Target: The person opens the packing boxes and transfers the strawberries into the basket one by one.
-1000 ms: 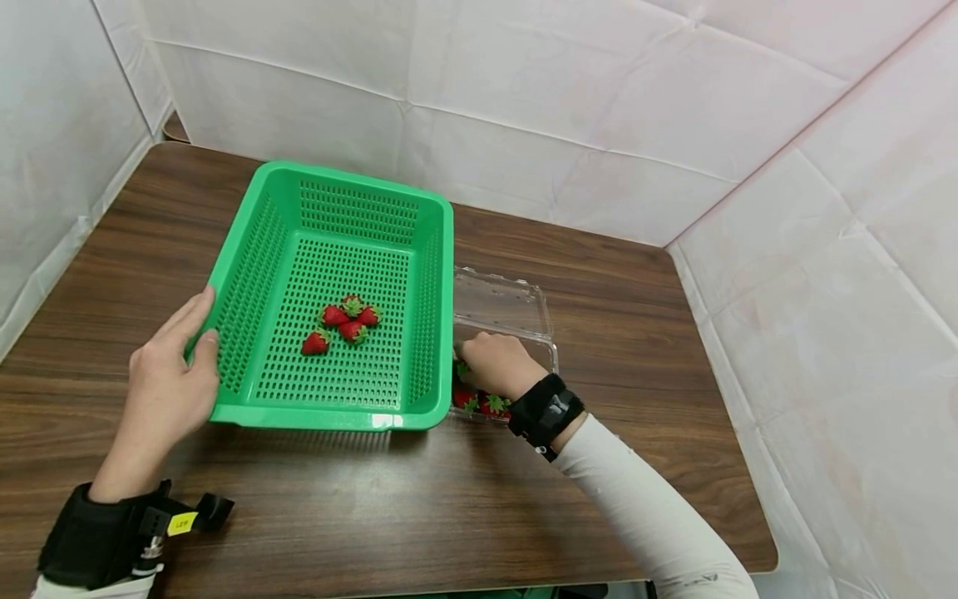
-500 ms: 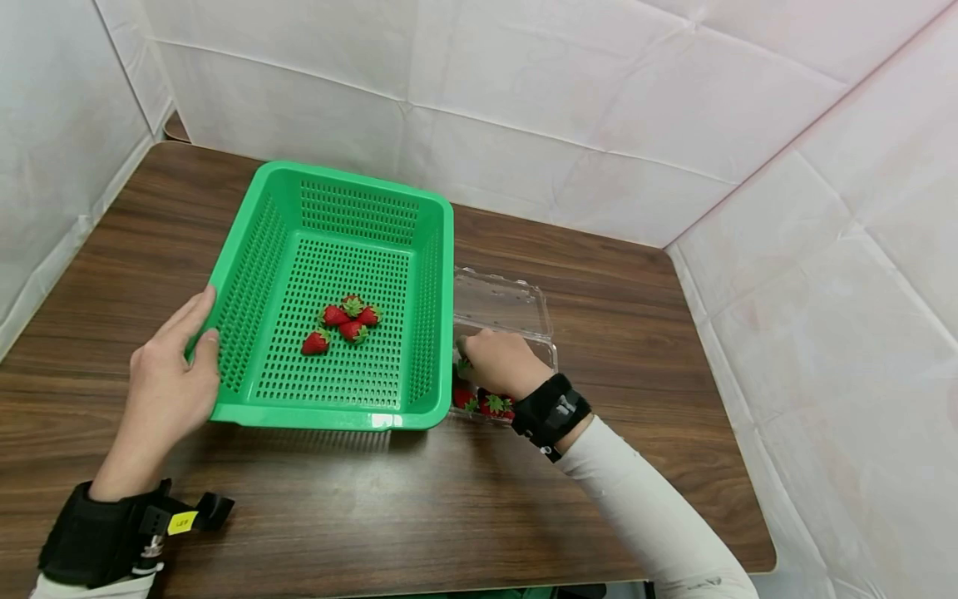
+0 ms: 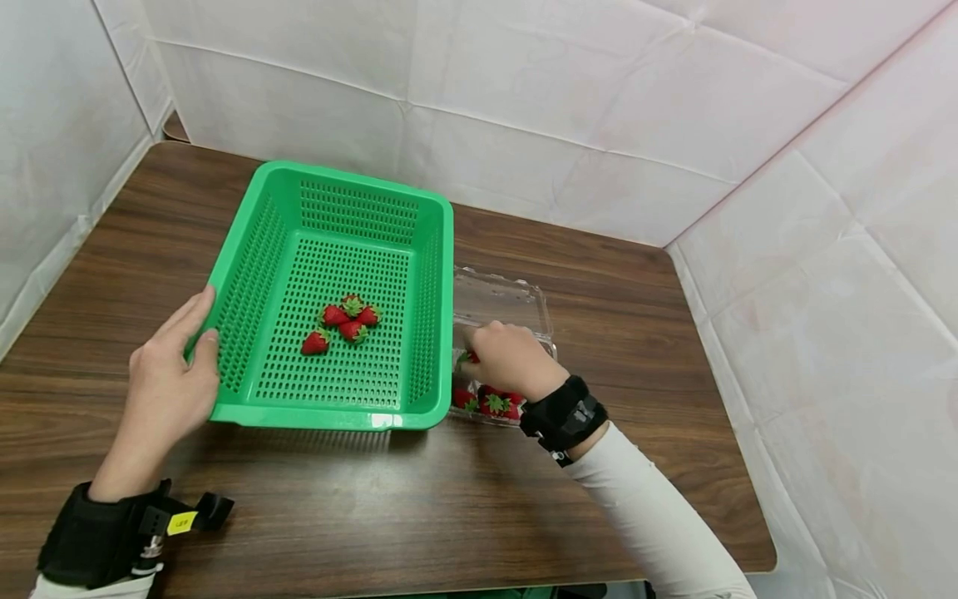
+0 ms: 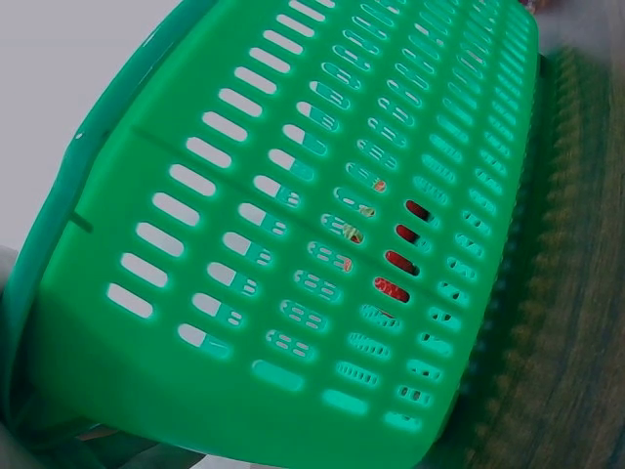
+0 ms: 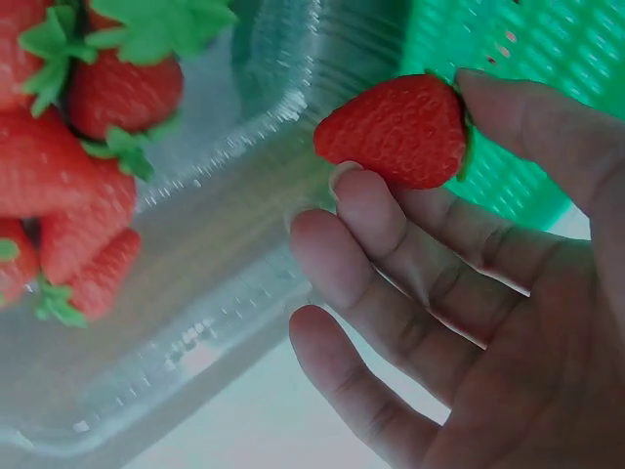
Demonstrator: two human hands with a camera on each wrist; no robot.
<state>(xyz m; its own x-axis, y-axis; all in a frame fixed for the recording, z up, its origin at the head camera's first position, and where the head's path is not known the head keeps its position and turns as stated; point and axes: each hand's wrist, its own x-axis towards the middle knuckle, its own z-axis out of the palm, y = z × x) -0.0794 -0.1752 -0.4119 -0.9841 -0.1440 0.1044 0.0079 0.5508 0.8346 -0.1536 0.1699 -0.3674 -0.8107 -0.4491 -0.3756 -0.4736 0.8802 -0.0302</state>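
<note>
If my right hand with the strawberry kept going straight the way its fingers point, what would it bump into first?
Probably the right wall of the green basket. The right hand pinches a strawberry over the clear box, fingers pointing left toward that wall; height is hard to judge.

1. Head cam: high, looks fwd & down; whole table point(image 3: 464, 499) in frame; basket point(image 3: 247, 274) centre-left.
2. L wrist cam: v. close; basket point(image 4: 293, 244) wall fills frame; berries seen thru slots.
3. R wrist cam: v. close on clear punnet point(image 5: 225, 254); basket point(image 5: 527, 117) shared upper right.

Basket point(image 3: 247, 274) left of punnet point(image 3: 524, 304)
</note>
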